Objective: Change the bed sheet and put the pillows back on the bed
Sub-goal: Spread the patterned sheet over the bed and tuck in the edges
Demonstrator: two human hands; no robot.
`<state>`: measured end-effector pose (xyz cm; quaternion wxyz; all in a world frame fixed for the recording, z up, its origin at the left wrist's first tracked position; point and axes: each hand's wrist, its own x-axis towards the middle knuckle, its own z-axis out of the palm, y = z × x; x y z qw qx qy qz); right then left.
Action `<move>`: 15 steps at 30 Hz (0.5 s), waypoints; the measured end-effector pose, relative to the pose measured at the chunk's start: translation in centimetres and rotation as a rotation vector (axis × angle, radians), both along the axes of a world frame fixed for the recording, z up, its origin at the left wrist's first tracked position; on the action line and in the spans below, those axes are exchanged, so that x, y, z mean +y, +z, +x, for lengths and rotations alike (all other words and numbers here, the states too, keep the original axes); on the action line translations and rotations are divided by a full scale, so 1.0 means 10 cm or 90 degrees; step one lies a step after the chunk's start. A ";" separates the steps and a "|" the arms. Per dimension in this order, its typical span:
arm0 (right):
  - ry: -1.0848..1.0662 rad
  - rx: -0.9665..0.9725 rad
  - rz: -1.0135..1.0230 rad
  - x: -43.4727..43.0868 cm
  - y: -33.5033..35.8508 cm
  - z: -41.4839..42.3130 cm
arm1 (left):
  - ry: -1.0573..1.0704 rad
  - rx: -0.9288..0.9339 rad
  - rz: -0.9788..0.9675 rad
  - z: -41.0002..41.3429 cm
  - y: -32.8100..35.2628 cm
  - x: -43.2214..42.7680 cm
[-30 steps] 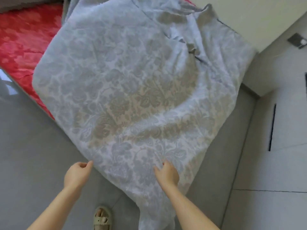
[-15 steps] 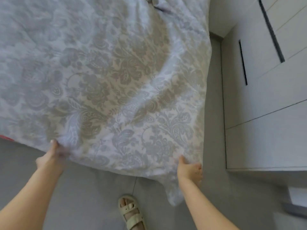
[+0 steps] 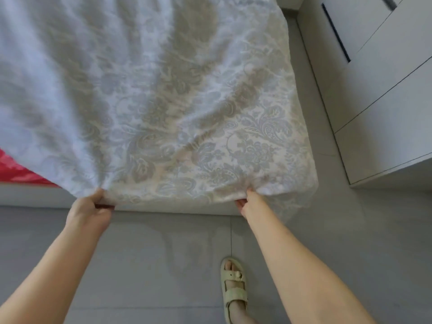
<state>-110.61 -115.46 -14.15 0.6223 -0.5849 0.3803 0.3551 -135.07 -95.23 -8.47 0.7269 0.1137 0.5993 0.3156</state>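
Both hands grip the near edge of the bed sheet (image 3: pixel 163 101) — the left hand (image 3: pixel 87 212) with fingers curled round a bunched fold, the right hand (image 3: pixel 247 203) pinching the hem near the corner. The sheet lies spread over the mattress (image 3: pixel 14 169), whose red cover shows at the left. A sandal (image 3: pixel 235 288) stands on the grey floor (image 3: pixel 163 253), beside a white cabinet (image 3: pixel 385 113).

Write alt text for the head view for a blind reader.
The left hand and right hand grip the near edge of a floral sheet spread over a red mattress, which shows bare at the far left. A sandal stands on the floor; a cabinet is to the right.
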 end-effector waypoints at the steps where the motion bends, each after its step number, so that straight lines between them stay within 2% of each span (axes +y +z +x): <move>1: 0.043 -0.029 -0.058 -0.02 -0.02 0.02 | 0.008 -0.026 -0.009 0.00 0.12 0.00; 4: 0.186 -0.140 -0.244 -0.19 0.12 0.02 | 0.002 -0.040 -0.061 0.03 0.34 0.02; 6: 0.254 -0.228 -0.356 -0.36 0.34 -0.03 | 0.033 0.011 -0.081 0.05 0.43 0.05; 9: 0.387 -0.333 -0.486 -0.55 0.68 -0.04 | 0.108 0.055 -0.029 0.14 0.64 -0.04; 11: 0.488 -0.370 -0.571 -0.65 0.92 -0.02 | 0.067 0.111 0.028 0.20 0.82 -0.19; 15: 0.591 -0.410 -0.689 -0.85 1.31 -0.06 | -0.075 0.234 0.041 0.16 0.95 -0.46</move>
